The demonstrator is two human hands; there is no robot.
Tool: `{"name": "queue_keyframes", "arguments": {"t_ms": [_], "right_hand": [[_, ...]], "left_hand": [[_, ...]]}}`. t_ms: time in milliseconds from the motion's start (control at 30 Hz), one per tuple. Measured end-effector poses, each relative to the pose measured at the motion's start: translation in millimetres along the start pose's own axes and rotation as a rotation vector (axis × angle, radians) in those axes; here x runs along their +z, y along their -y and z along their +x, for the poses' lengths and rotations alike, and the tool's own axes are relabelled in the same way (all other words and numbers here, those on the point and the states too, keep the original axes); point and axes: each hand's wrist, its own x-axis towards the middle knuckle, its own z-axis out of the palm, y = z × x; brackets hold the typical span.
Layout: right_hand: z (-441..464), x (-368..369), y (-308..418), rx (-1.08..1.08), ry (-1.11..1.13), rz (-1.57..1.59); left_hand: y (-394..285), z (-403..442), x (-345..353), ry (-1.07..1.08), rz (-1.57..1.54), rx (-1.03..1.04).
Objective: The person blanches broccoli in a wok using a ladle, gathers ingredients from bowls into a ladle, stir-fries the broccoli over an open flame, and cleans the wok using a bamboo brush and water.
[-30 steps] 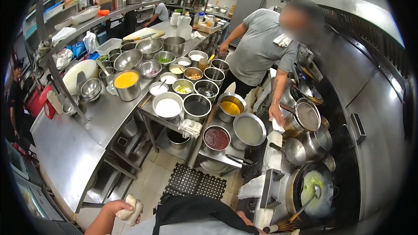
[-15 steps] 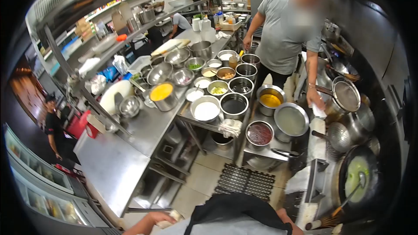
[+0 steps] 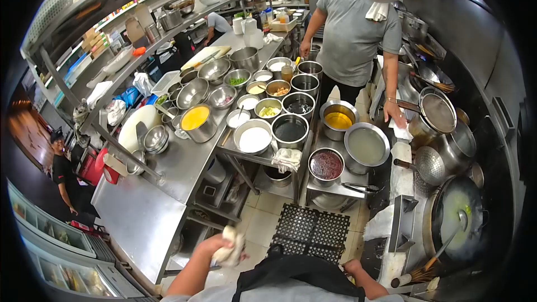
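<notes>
So my left hand (image 3: 214, 245) has its fingers wrapped round a bunched-up pale cloth (image 3: 236, 249), which pokes out on my inner side, long way running roughly away from me, out past the table (image 3: 137, 212) edge. My right hand (image 3: 352, 267) is well apart, across the black apron (image 3: 291, 277); honestly can't tell if those fingers grip anything.
</notes>
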Motion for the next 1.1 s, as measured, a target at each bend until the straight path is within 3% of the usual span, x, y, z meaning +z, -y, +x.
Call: {"name": "queue_keyframes", "arguments": {"t_ms": [33, 100, 167, 233, 367, 433, 500, 567, 633, 700, 833, 900, 933, 1000, 1033, 1100], "right_hand": [[-1, 3, -1, 0.009, 0.008, -0.005], [11, 6, -3, -0.044, 0.059, -0.154], [29, 6, -14, -0.045, 0.104, -0.241], [45, 20, -30, -0.539, 0.052, -0.991], [18, 9, 6, -0.684, 0.04, -1.018], [-4, 16, 23, 0.259, -0.006, 0.267], [-40, 3, 40, 0.261, 0.042, 0.201], [4, 21, 5, -0.165, 0.16, -0.538], [70, 41, -40, -0.675, -0.012, -1.257], [51, 19, -13, -0.499, 0.073, -1.051], [36, 22, 0, -0.256, 0.249, -0.714], [92, 43, -35, -0.22, 0.223, -0.54], [75, 37, -17, -0.137, 0.224, -0.512], [68, 29, 10, -0.202, 0.278, -0.914], [67, 27, 21, -0.359, 0.315, -1.341], [44, 15, 50, -0.388, 0.371, -1.347]], "left_hand": [[1, 15, 2, -0.127, -0.042, 0.015], [-2, 49, 7, 0.162, -0.019, 0.083], [-11, 61, 34, 0.243, -0.036, 0.105], [-6, 61, 29, 0.062, 0.03, 0.08], [-8, 51, 11, 0.129, 0.013, 0.125], [-15, 52, 9, 0.168, -0.007, 0.176], [-12, 72, -2, 0.242, -0.067, 0.196], [-18, 86, -1, -0.002, -0.047, 0.074], [-12, 88, -3, 0.204, 0.114, 0.135], [4, 81, -18, 0.281, 0.021, 0.083], [36, 63, -53, 0.118, -0.118, 0.029], [48, 55, -58, 0.129, -0.32, 0.126], [48, 52, -52, 0.138, -0.308, 0.165], [49, 49, -43, 0.081, -0.296, 0.214], [48, 48, -40, 0.044, -0.277, 0.272], [49, 42, -43, 0.023, -0.248, 0.317]]}}
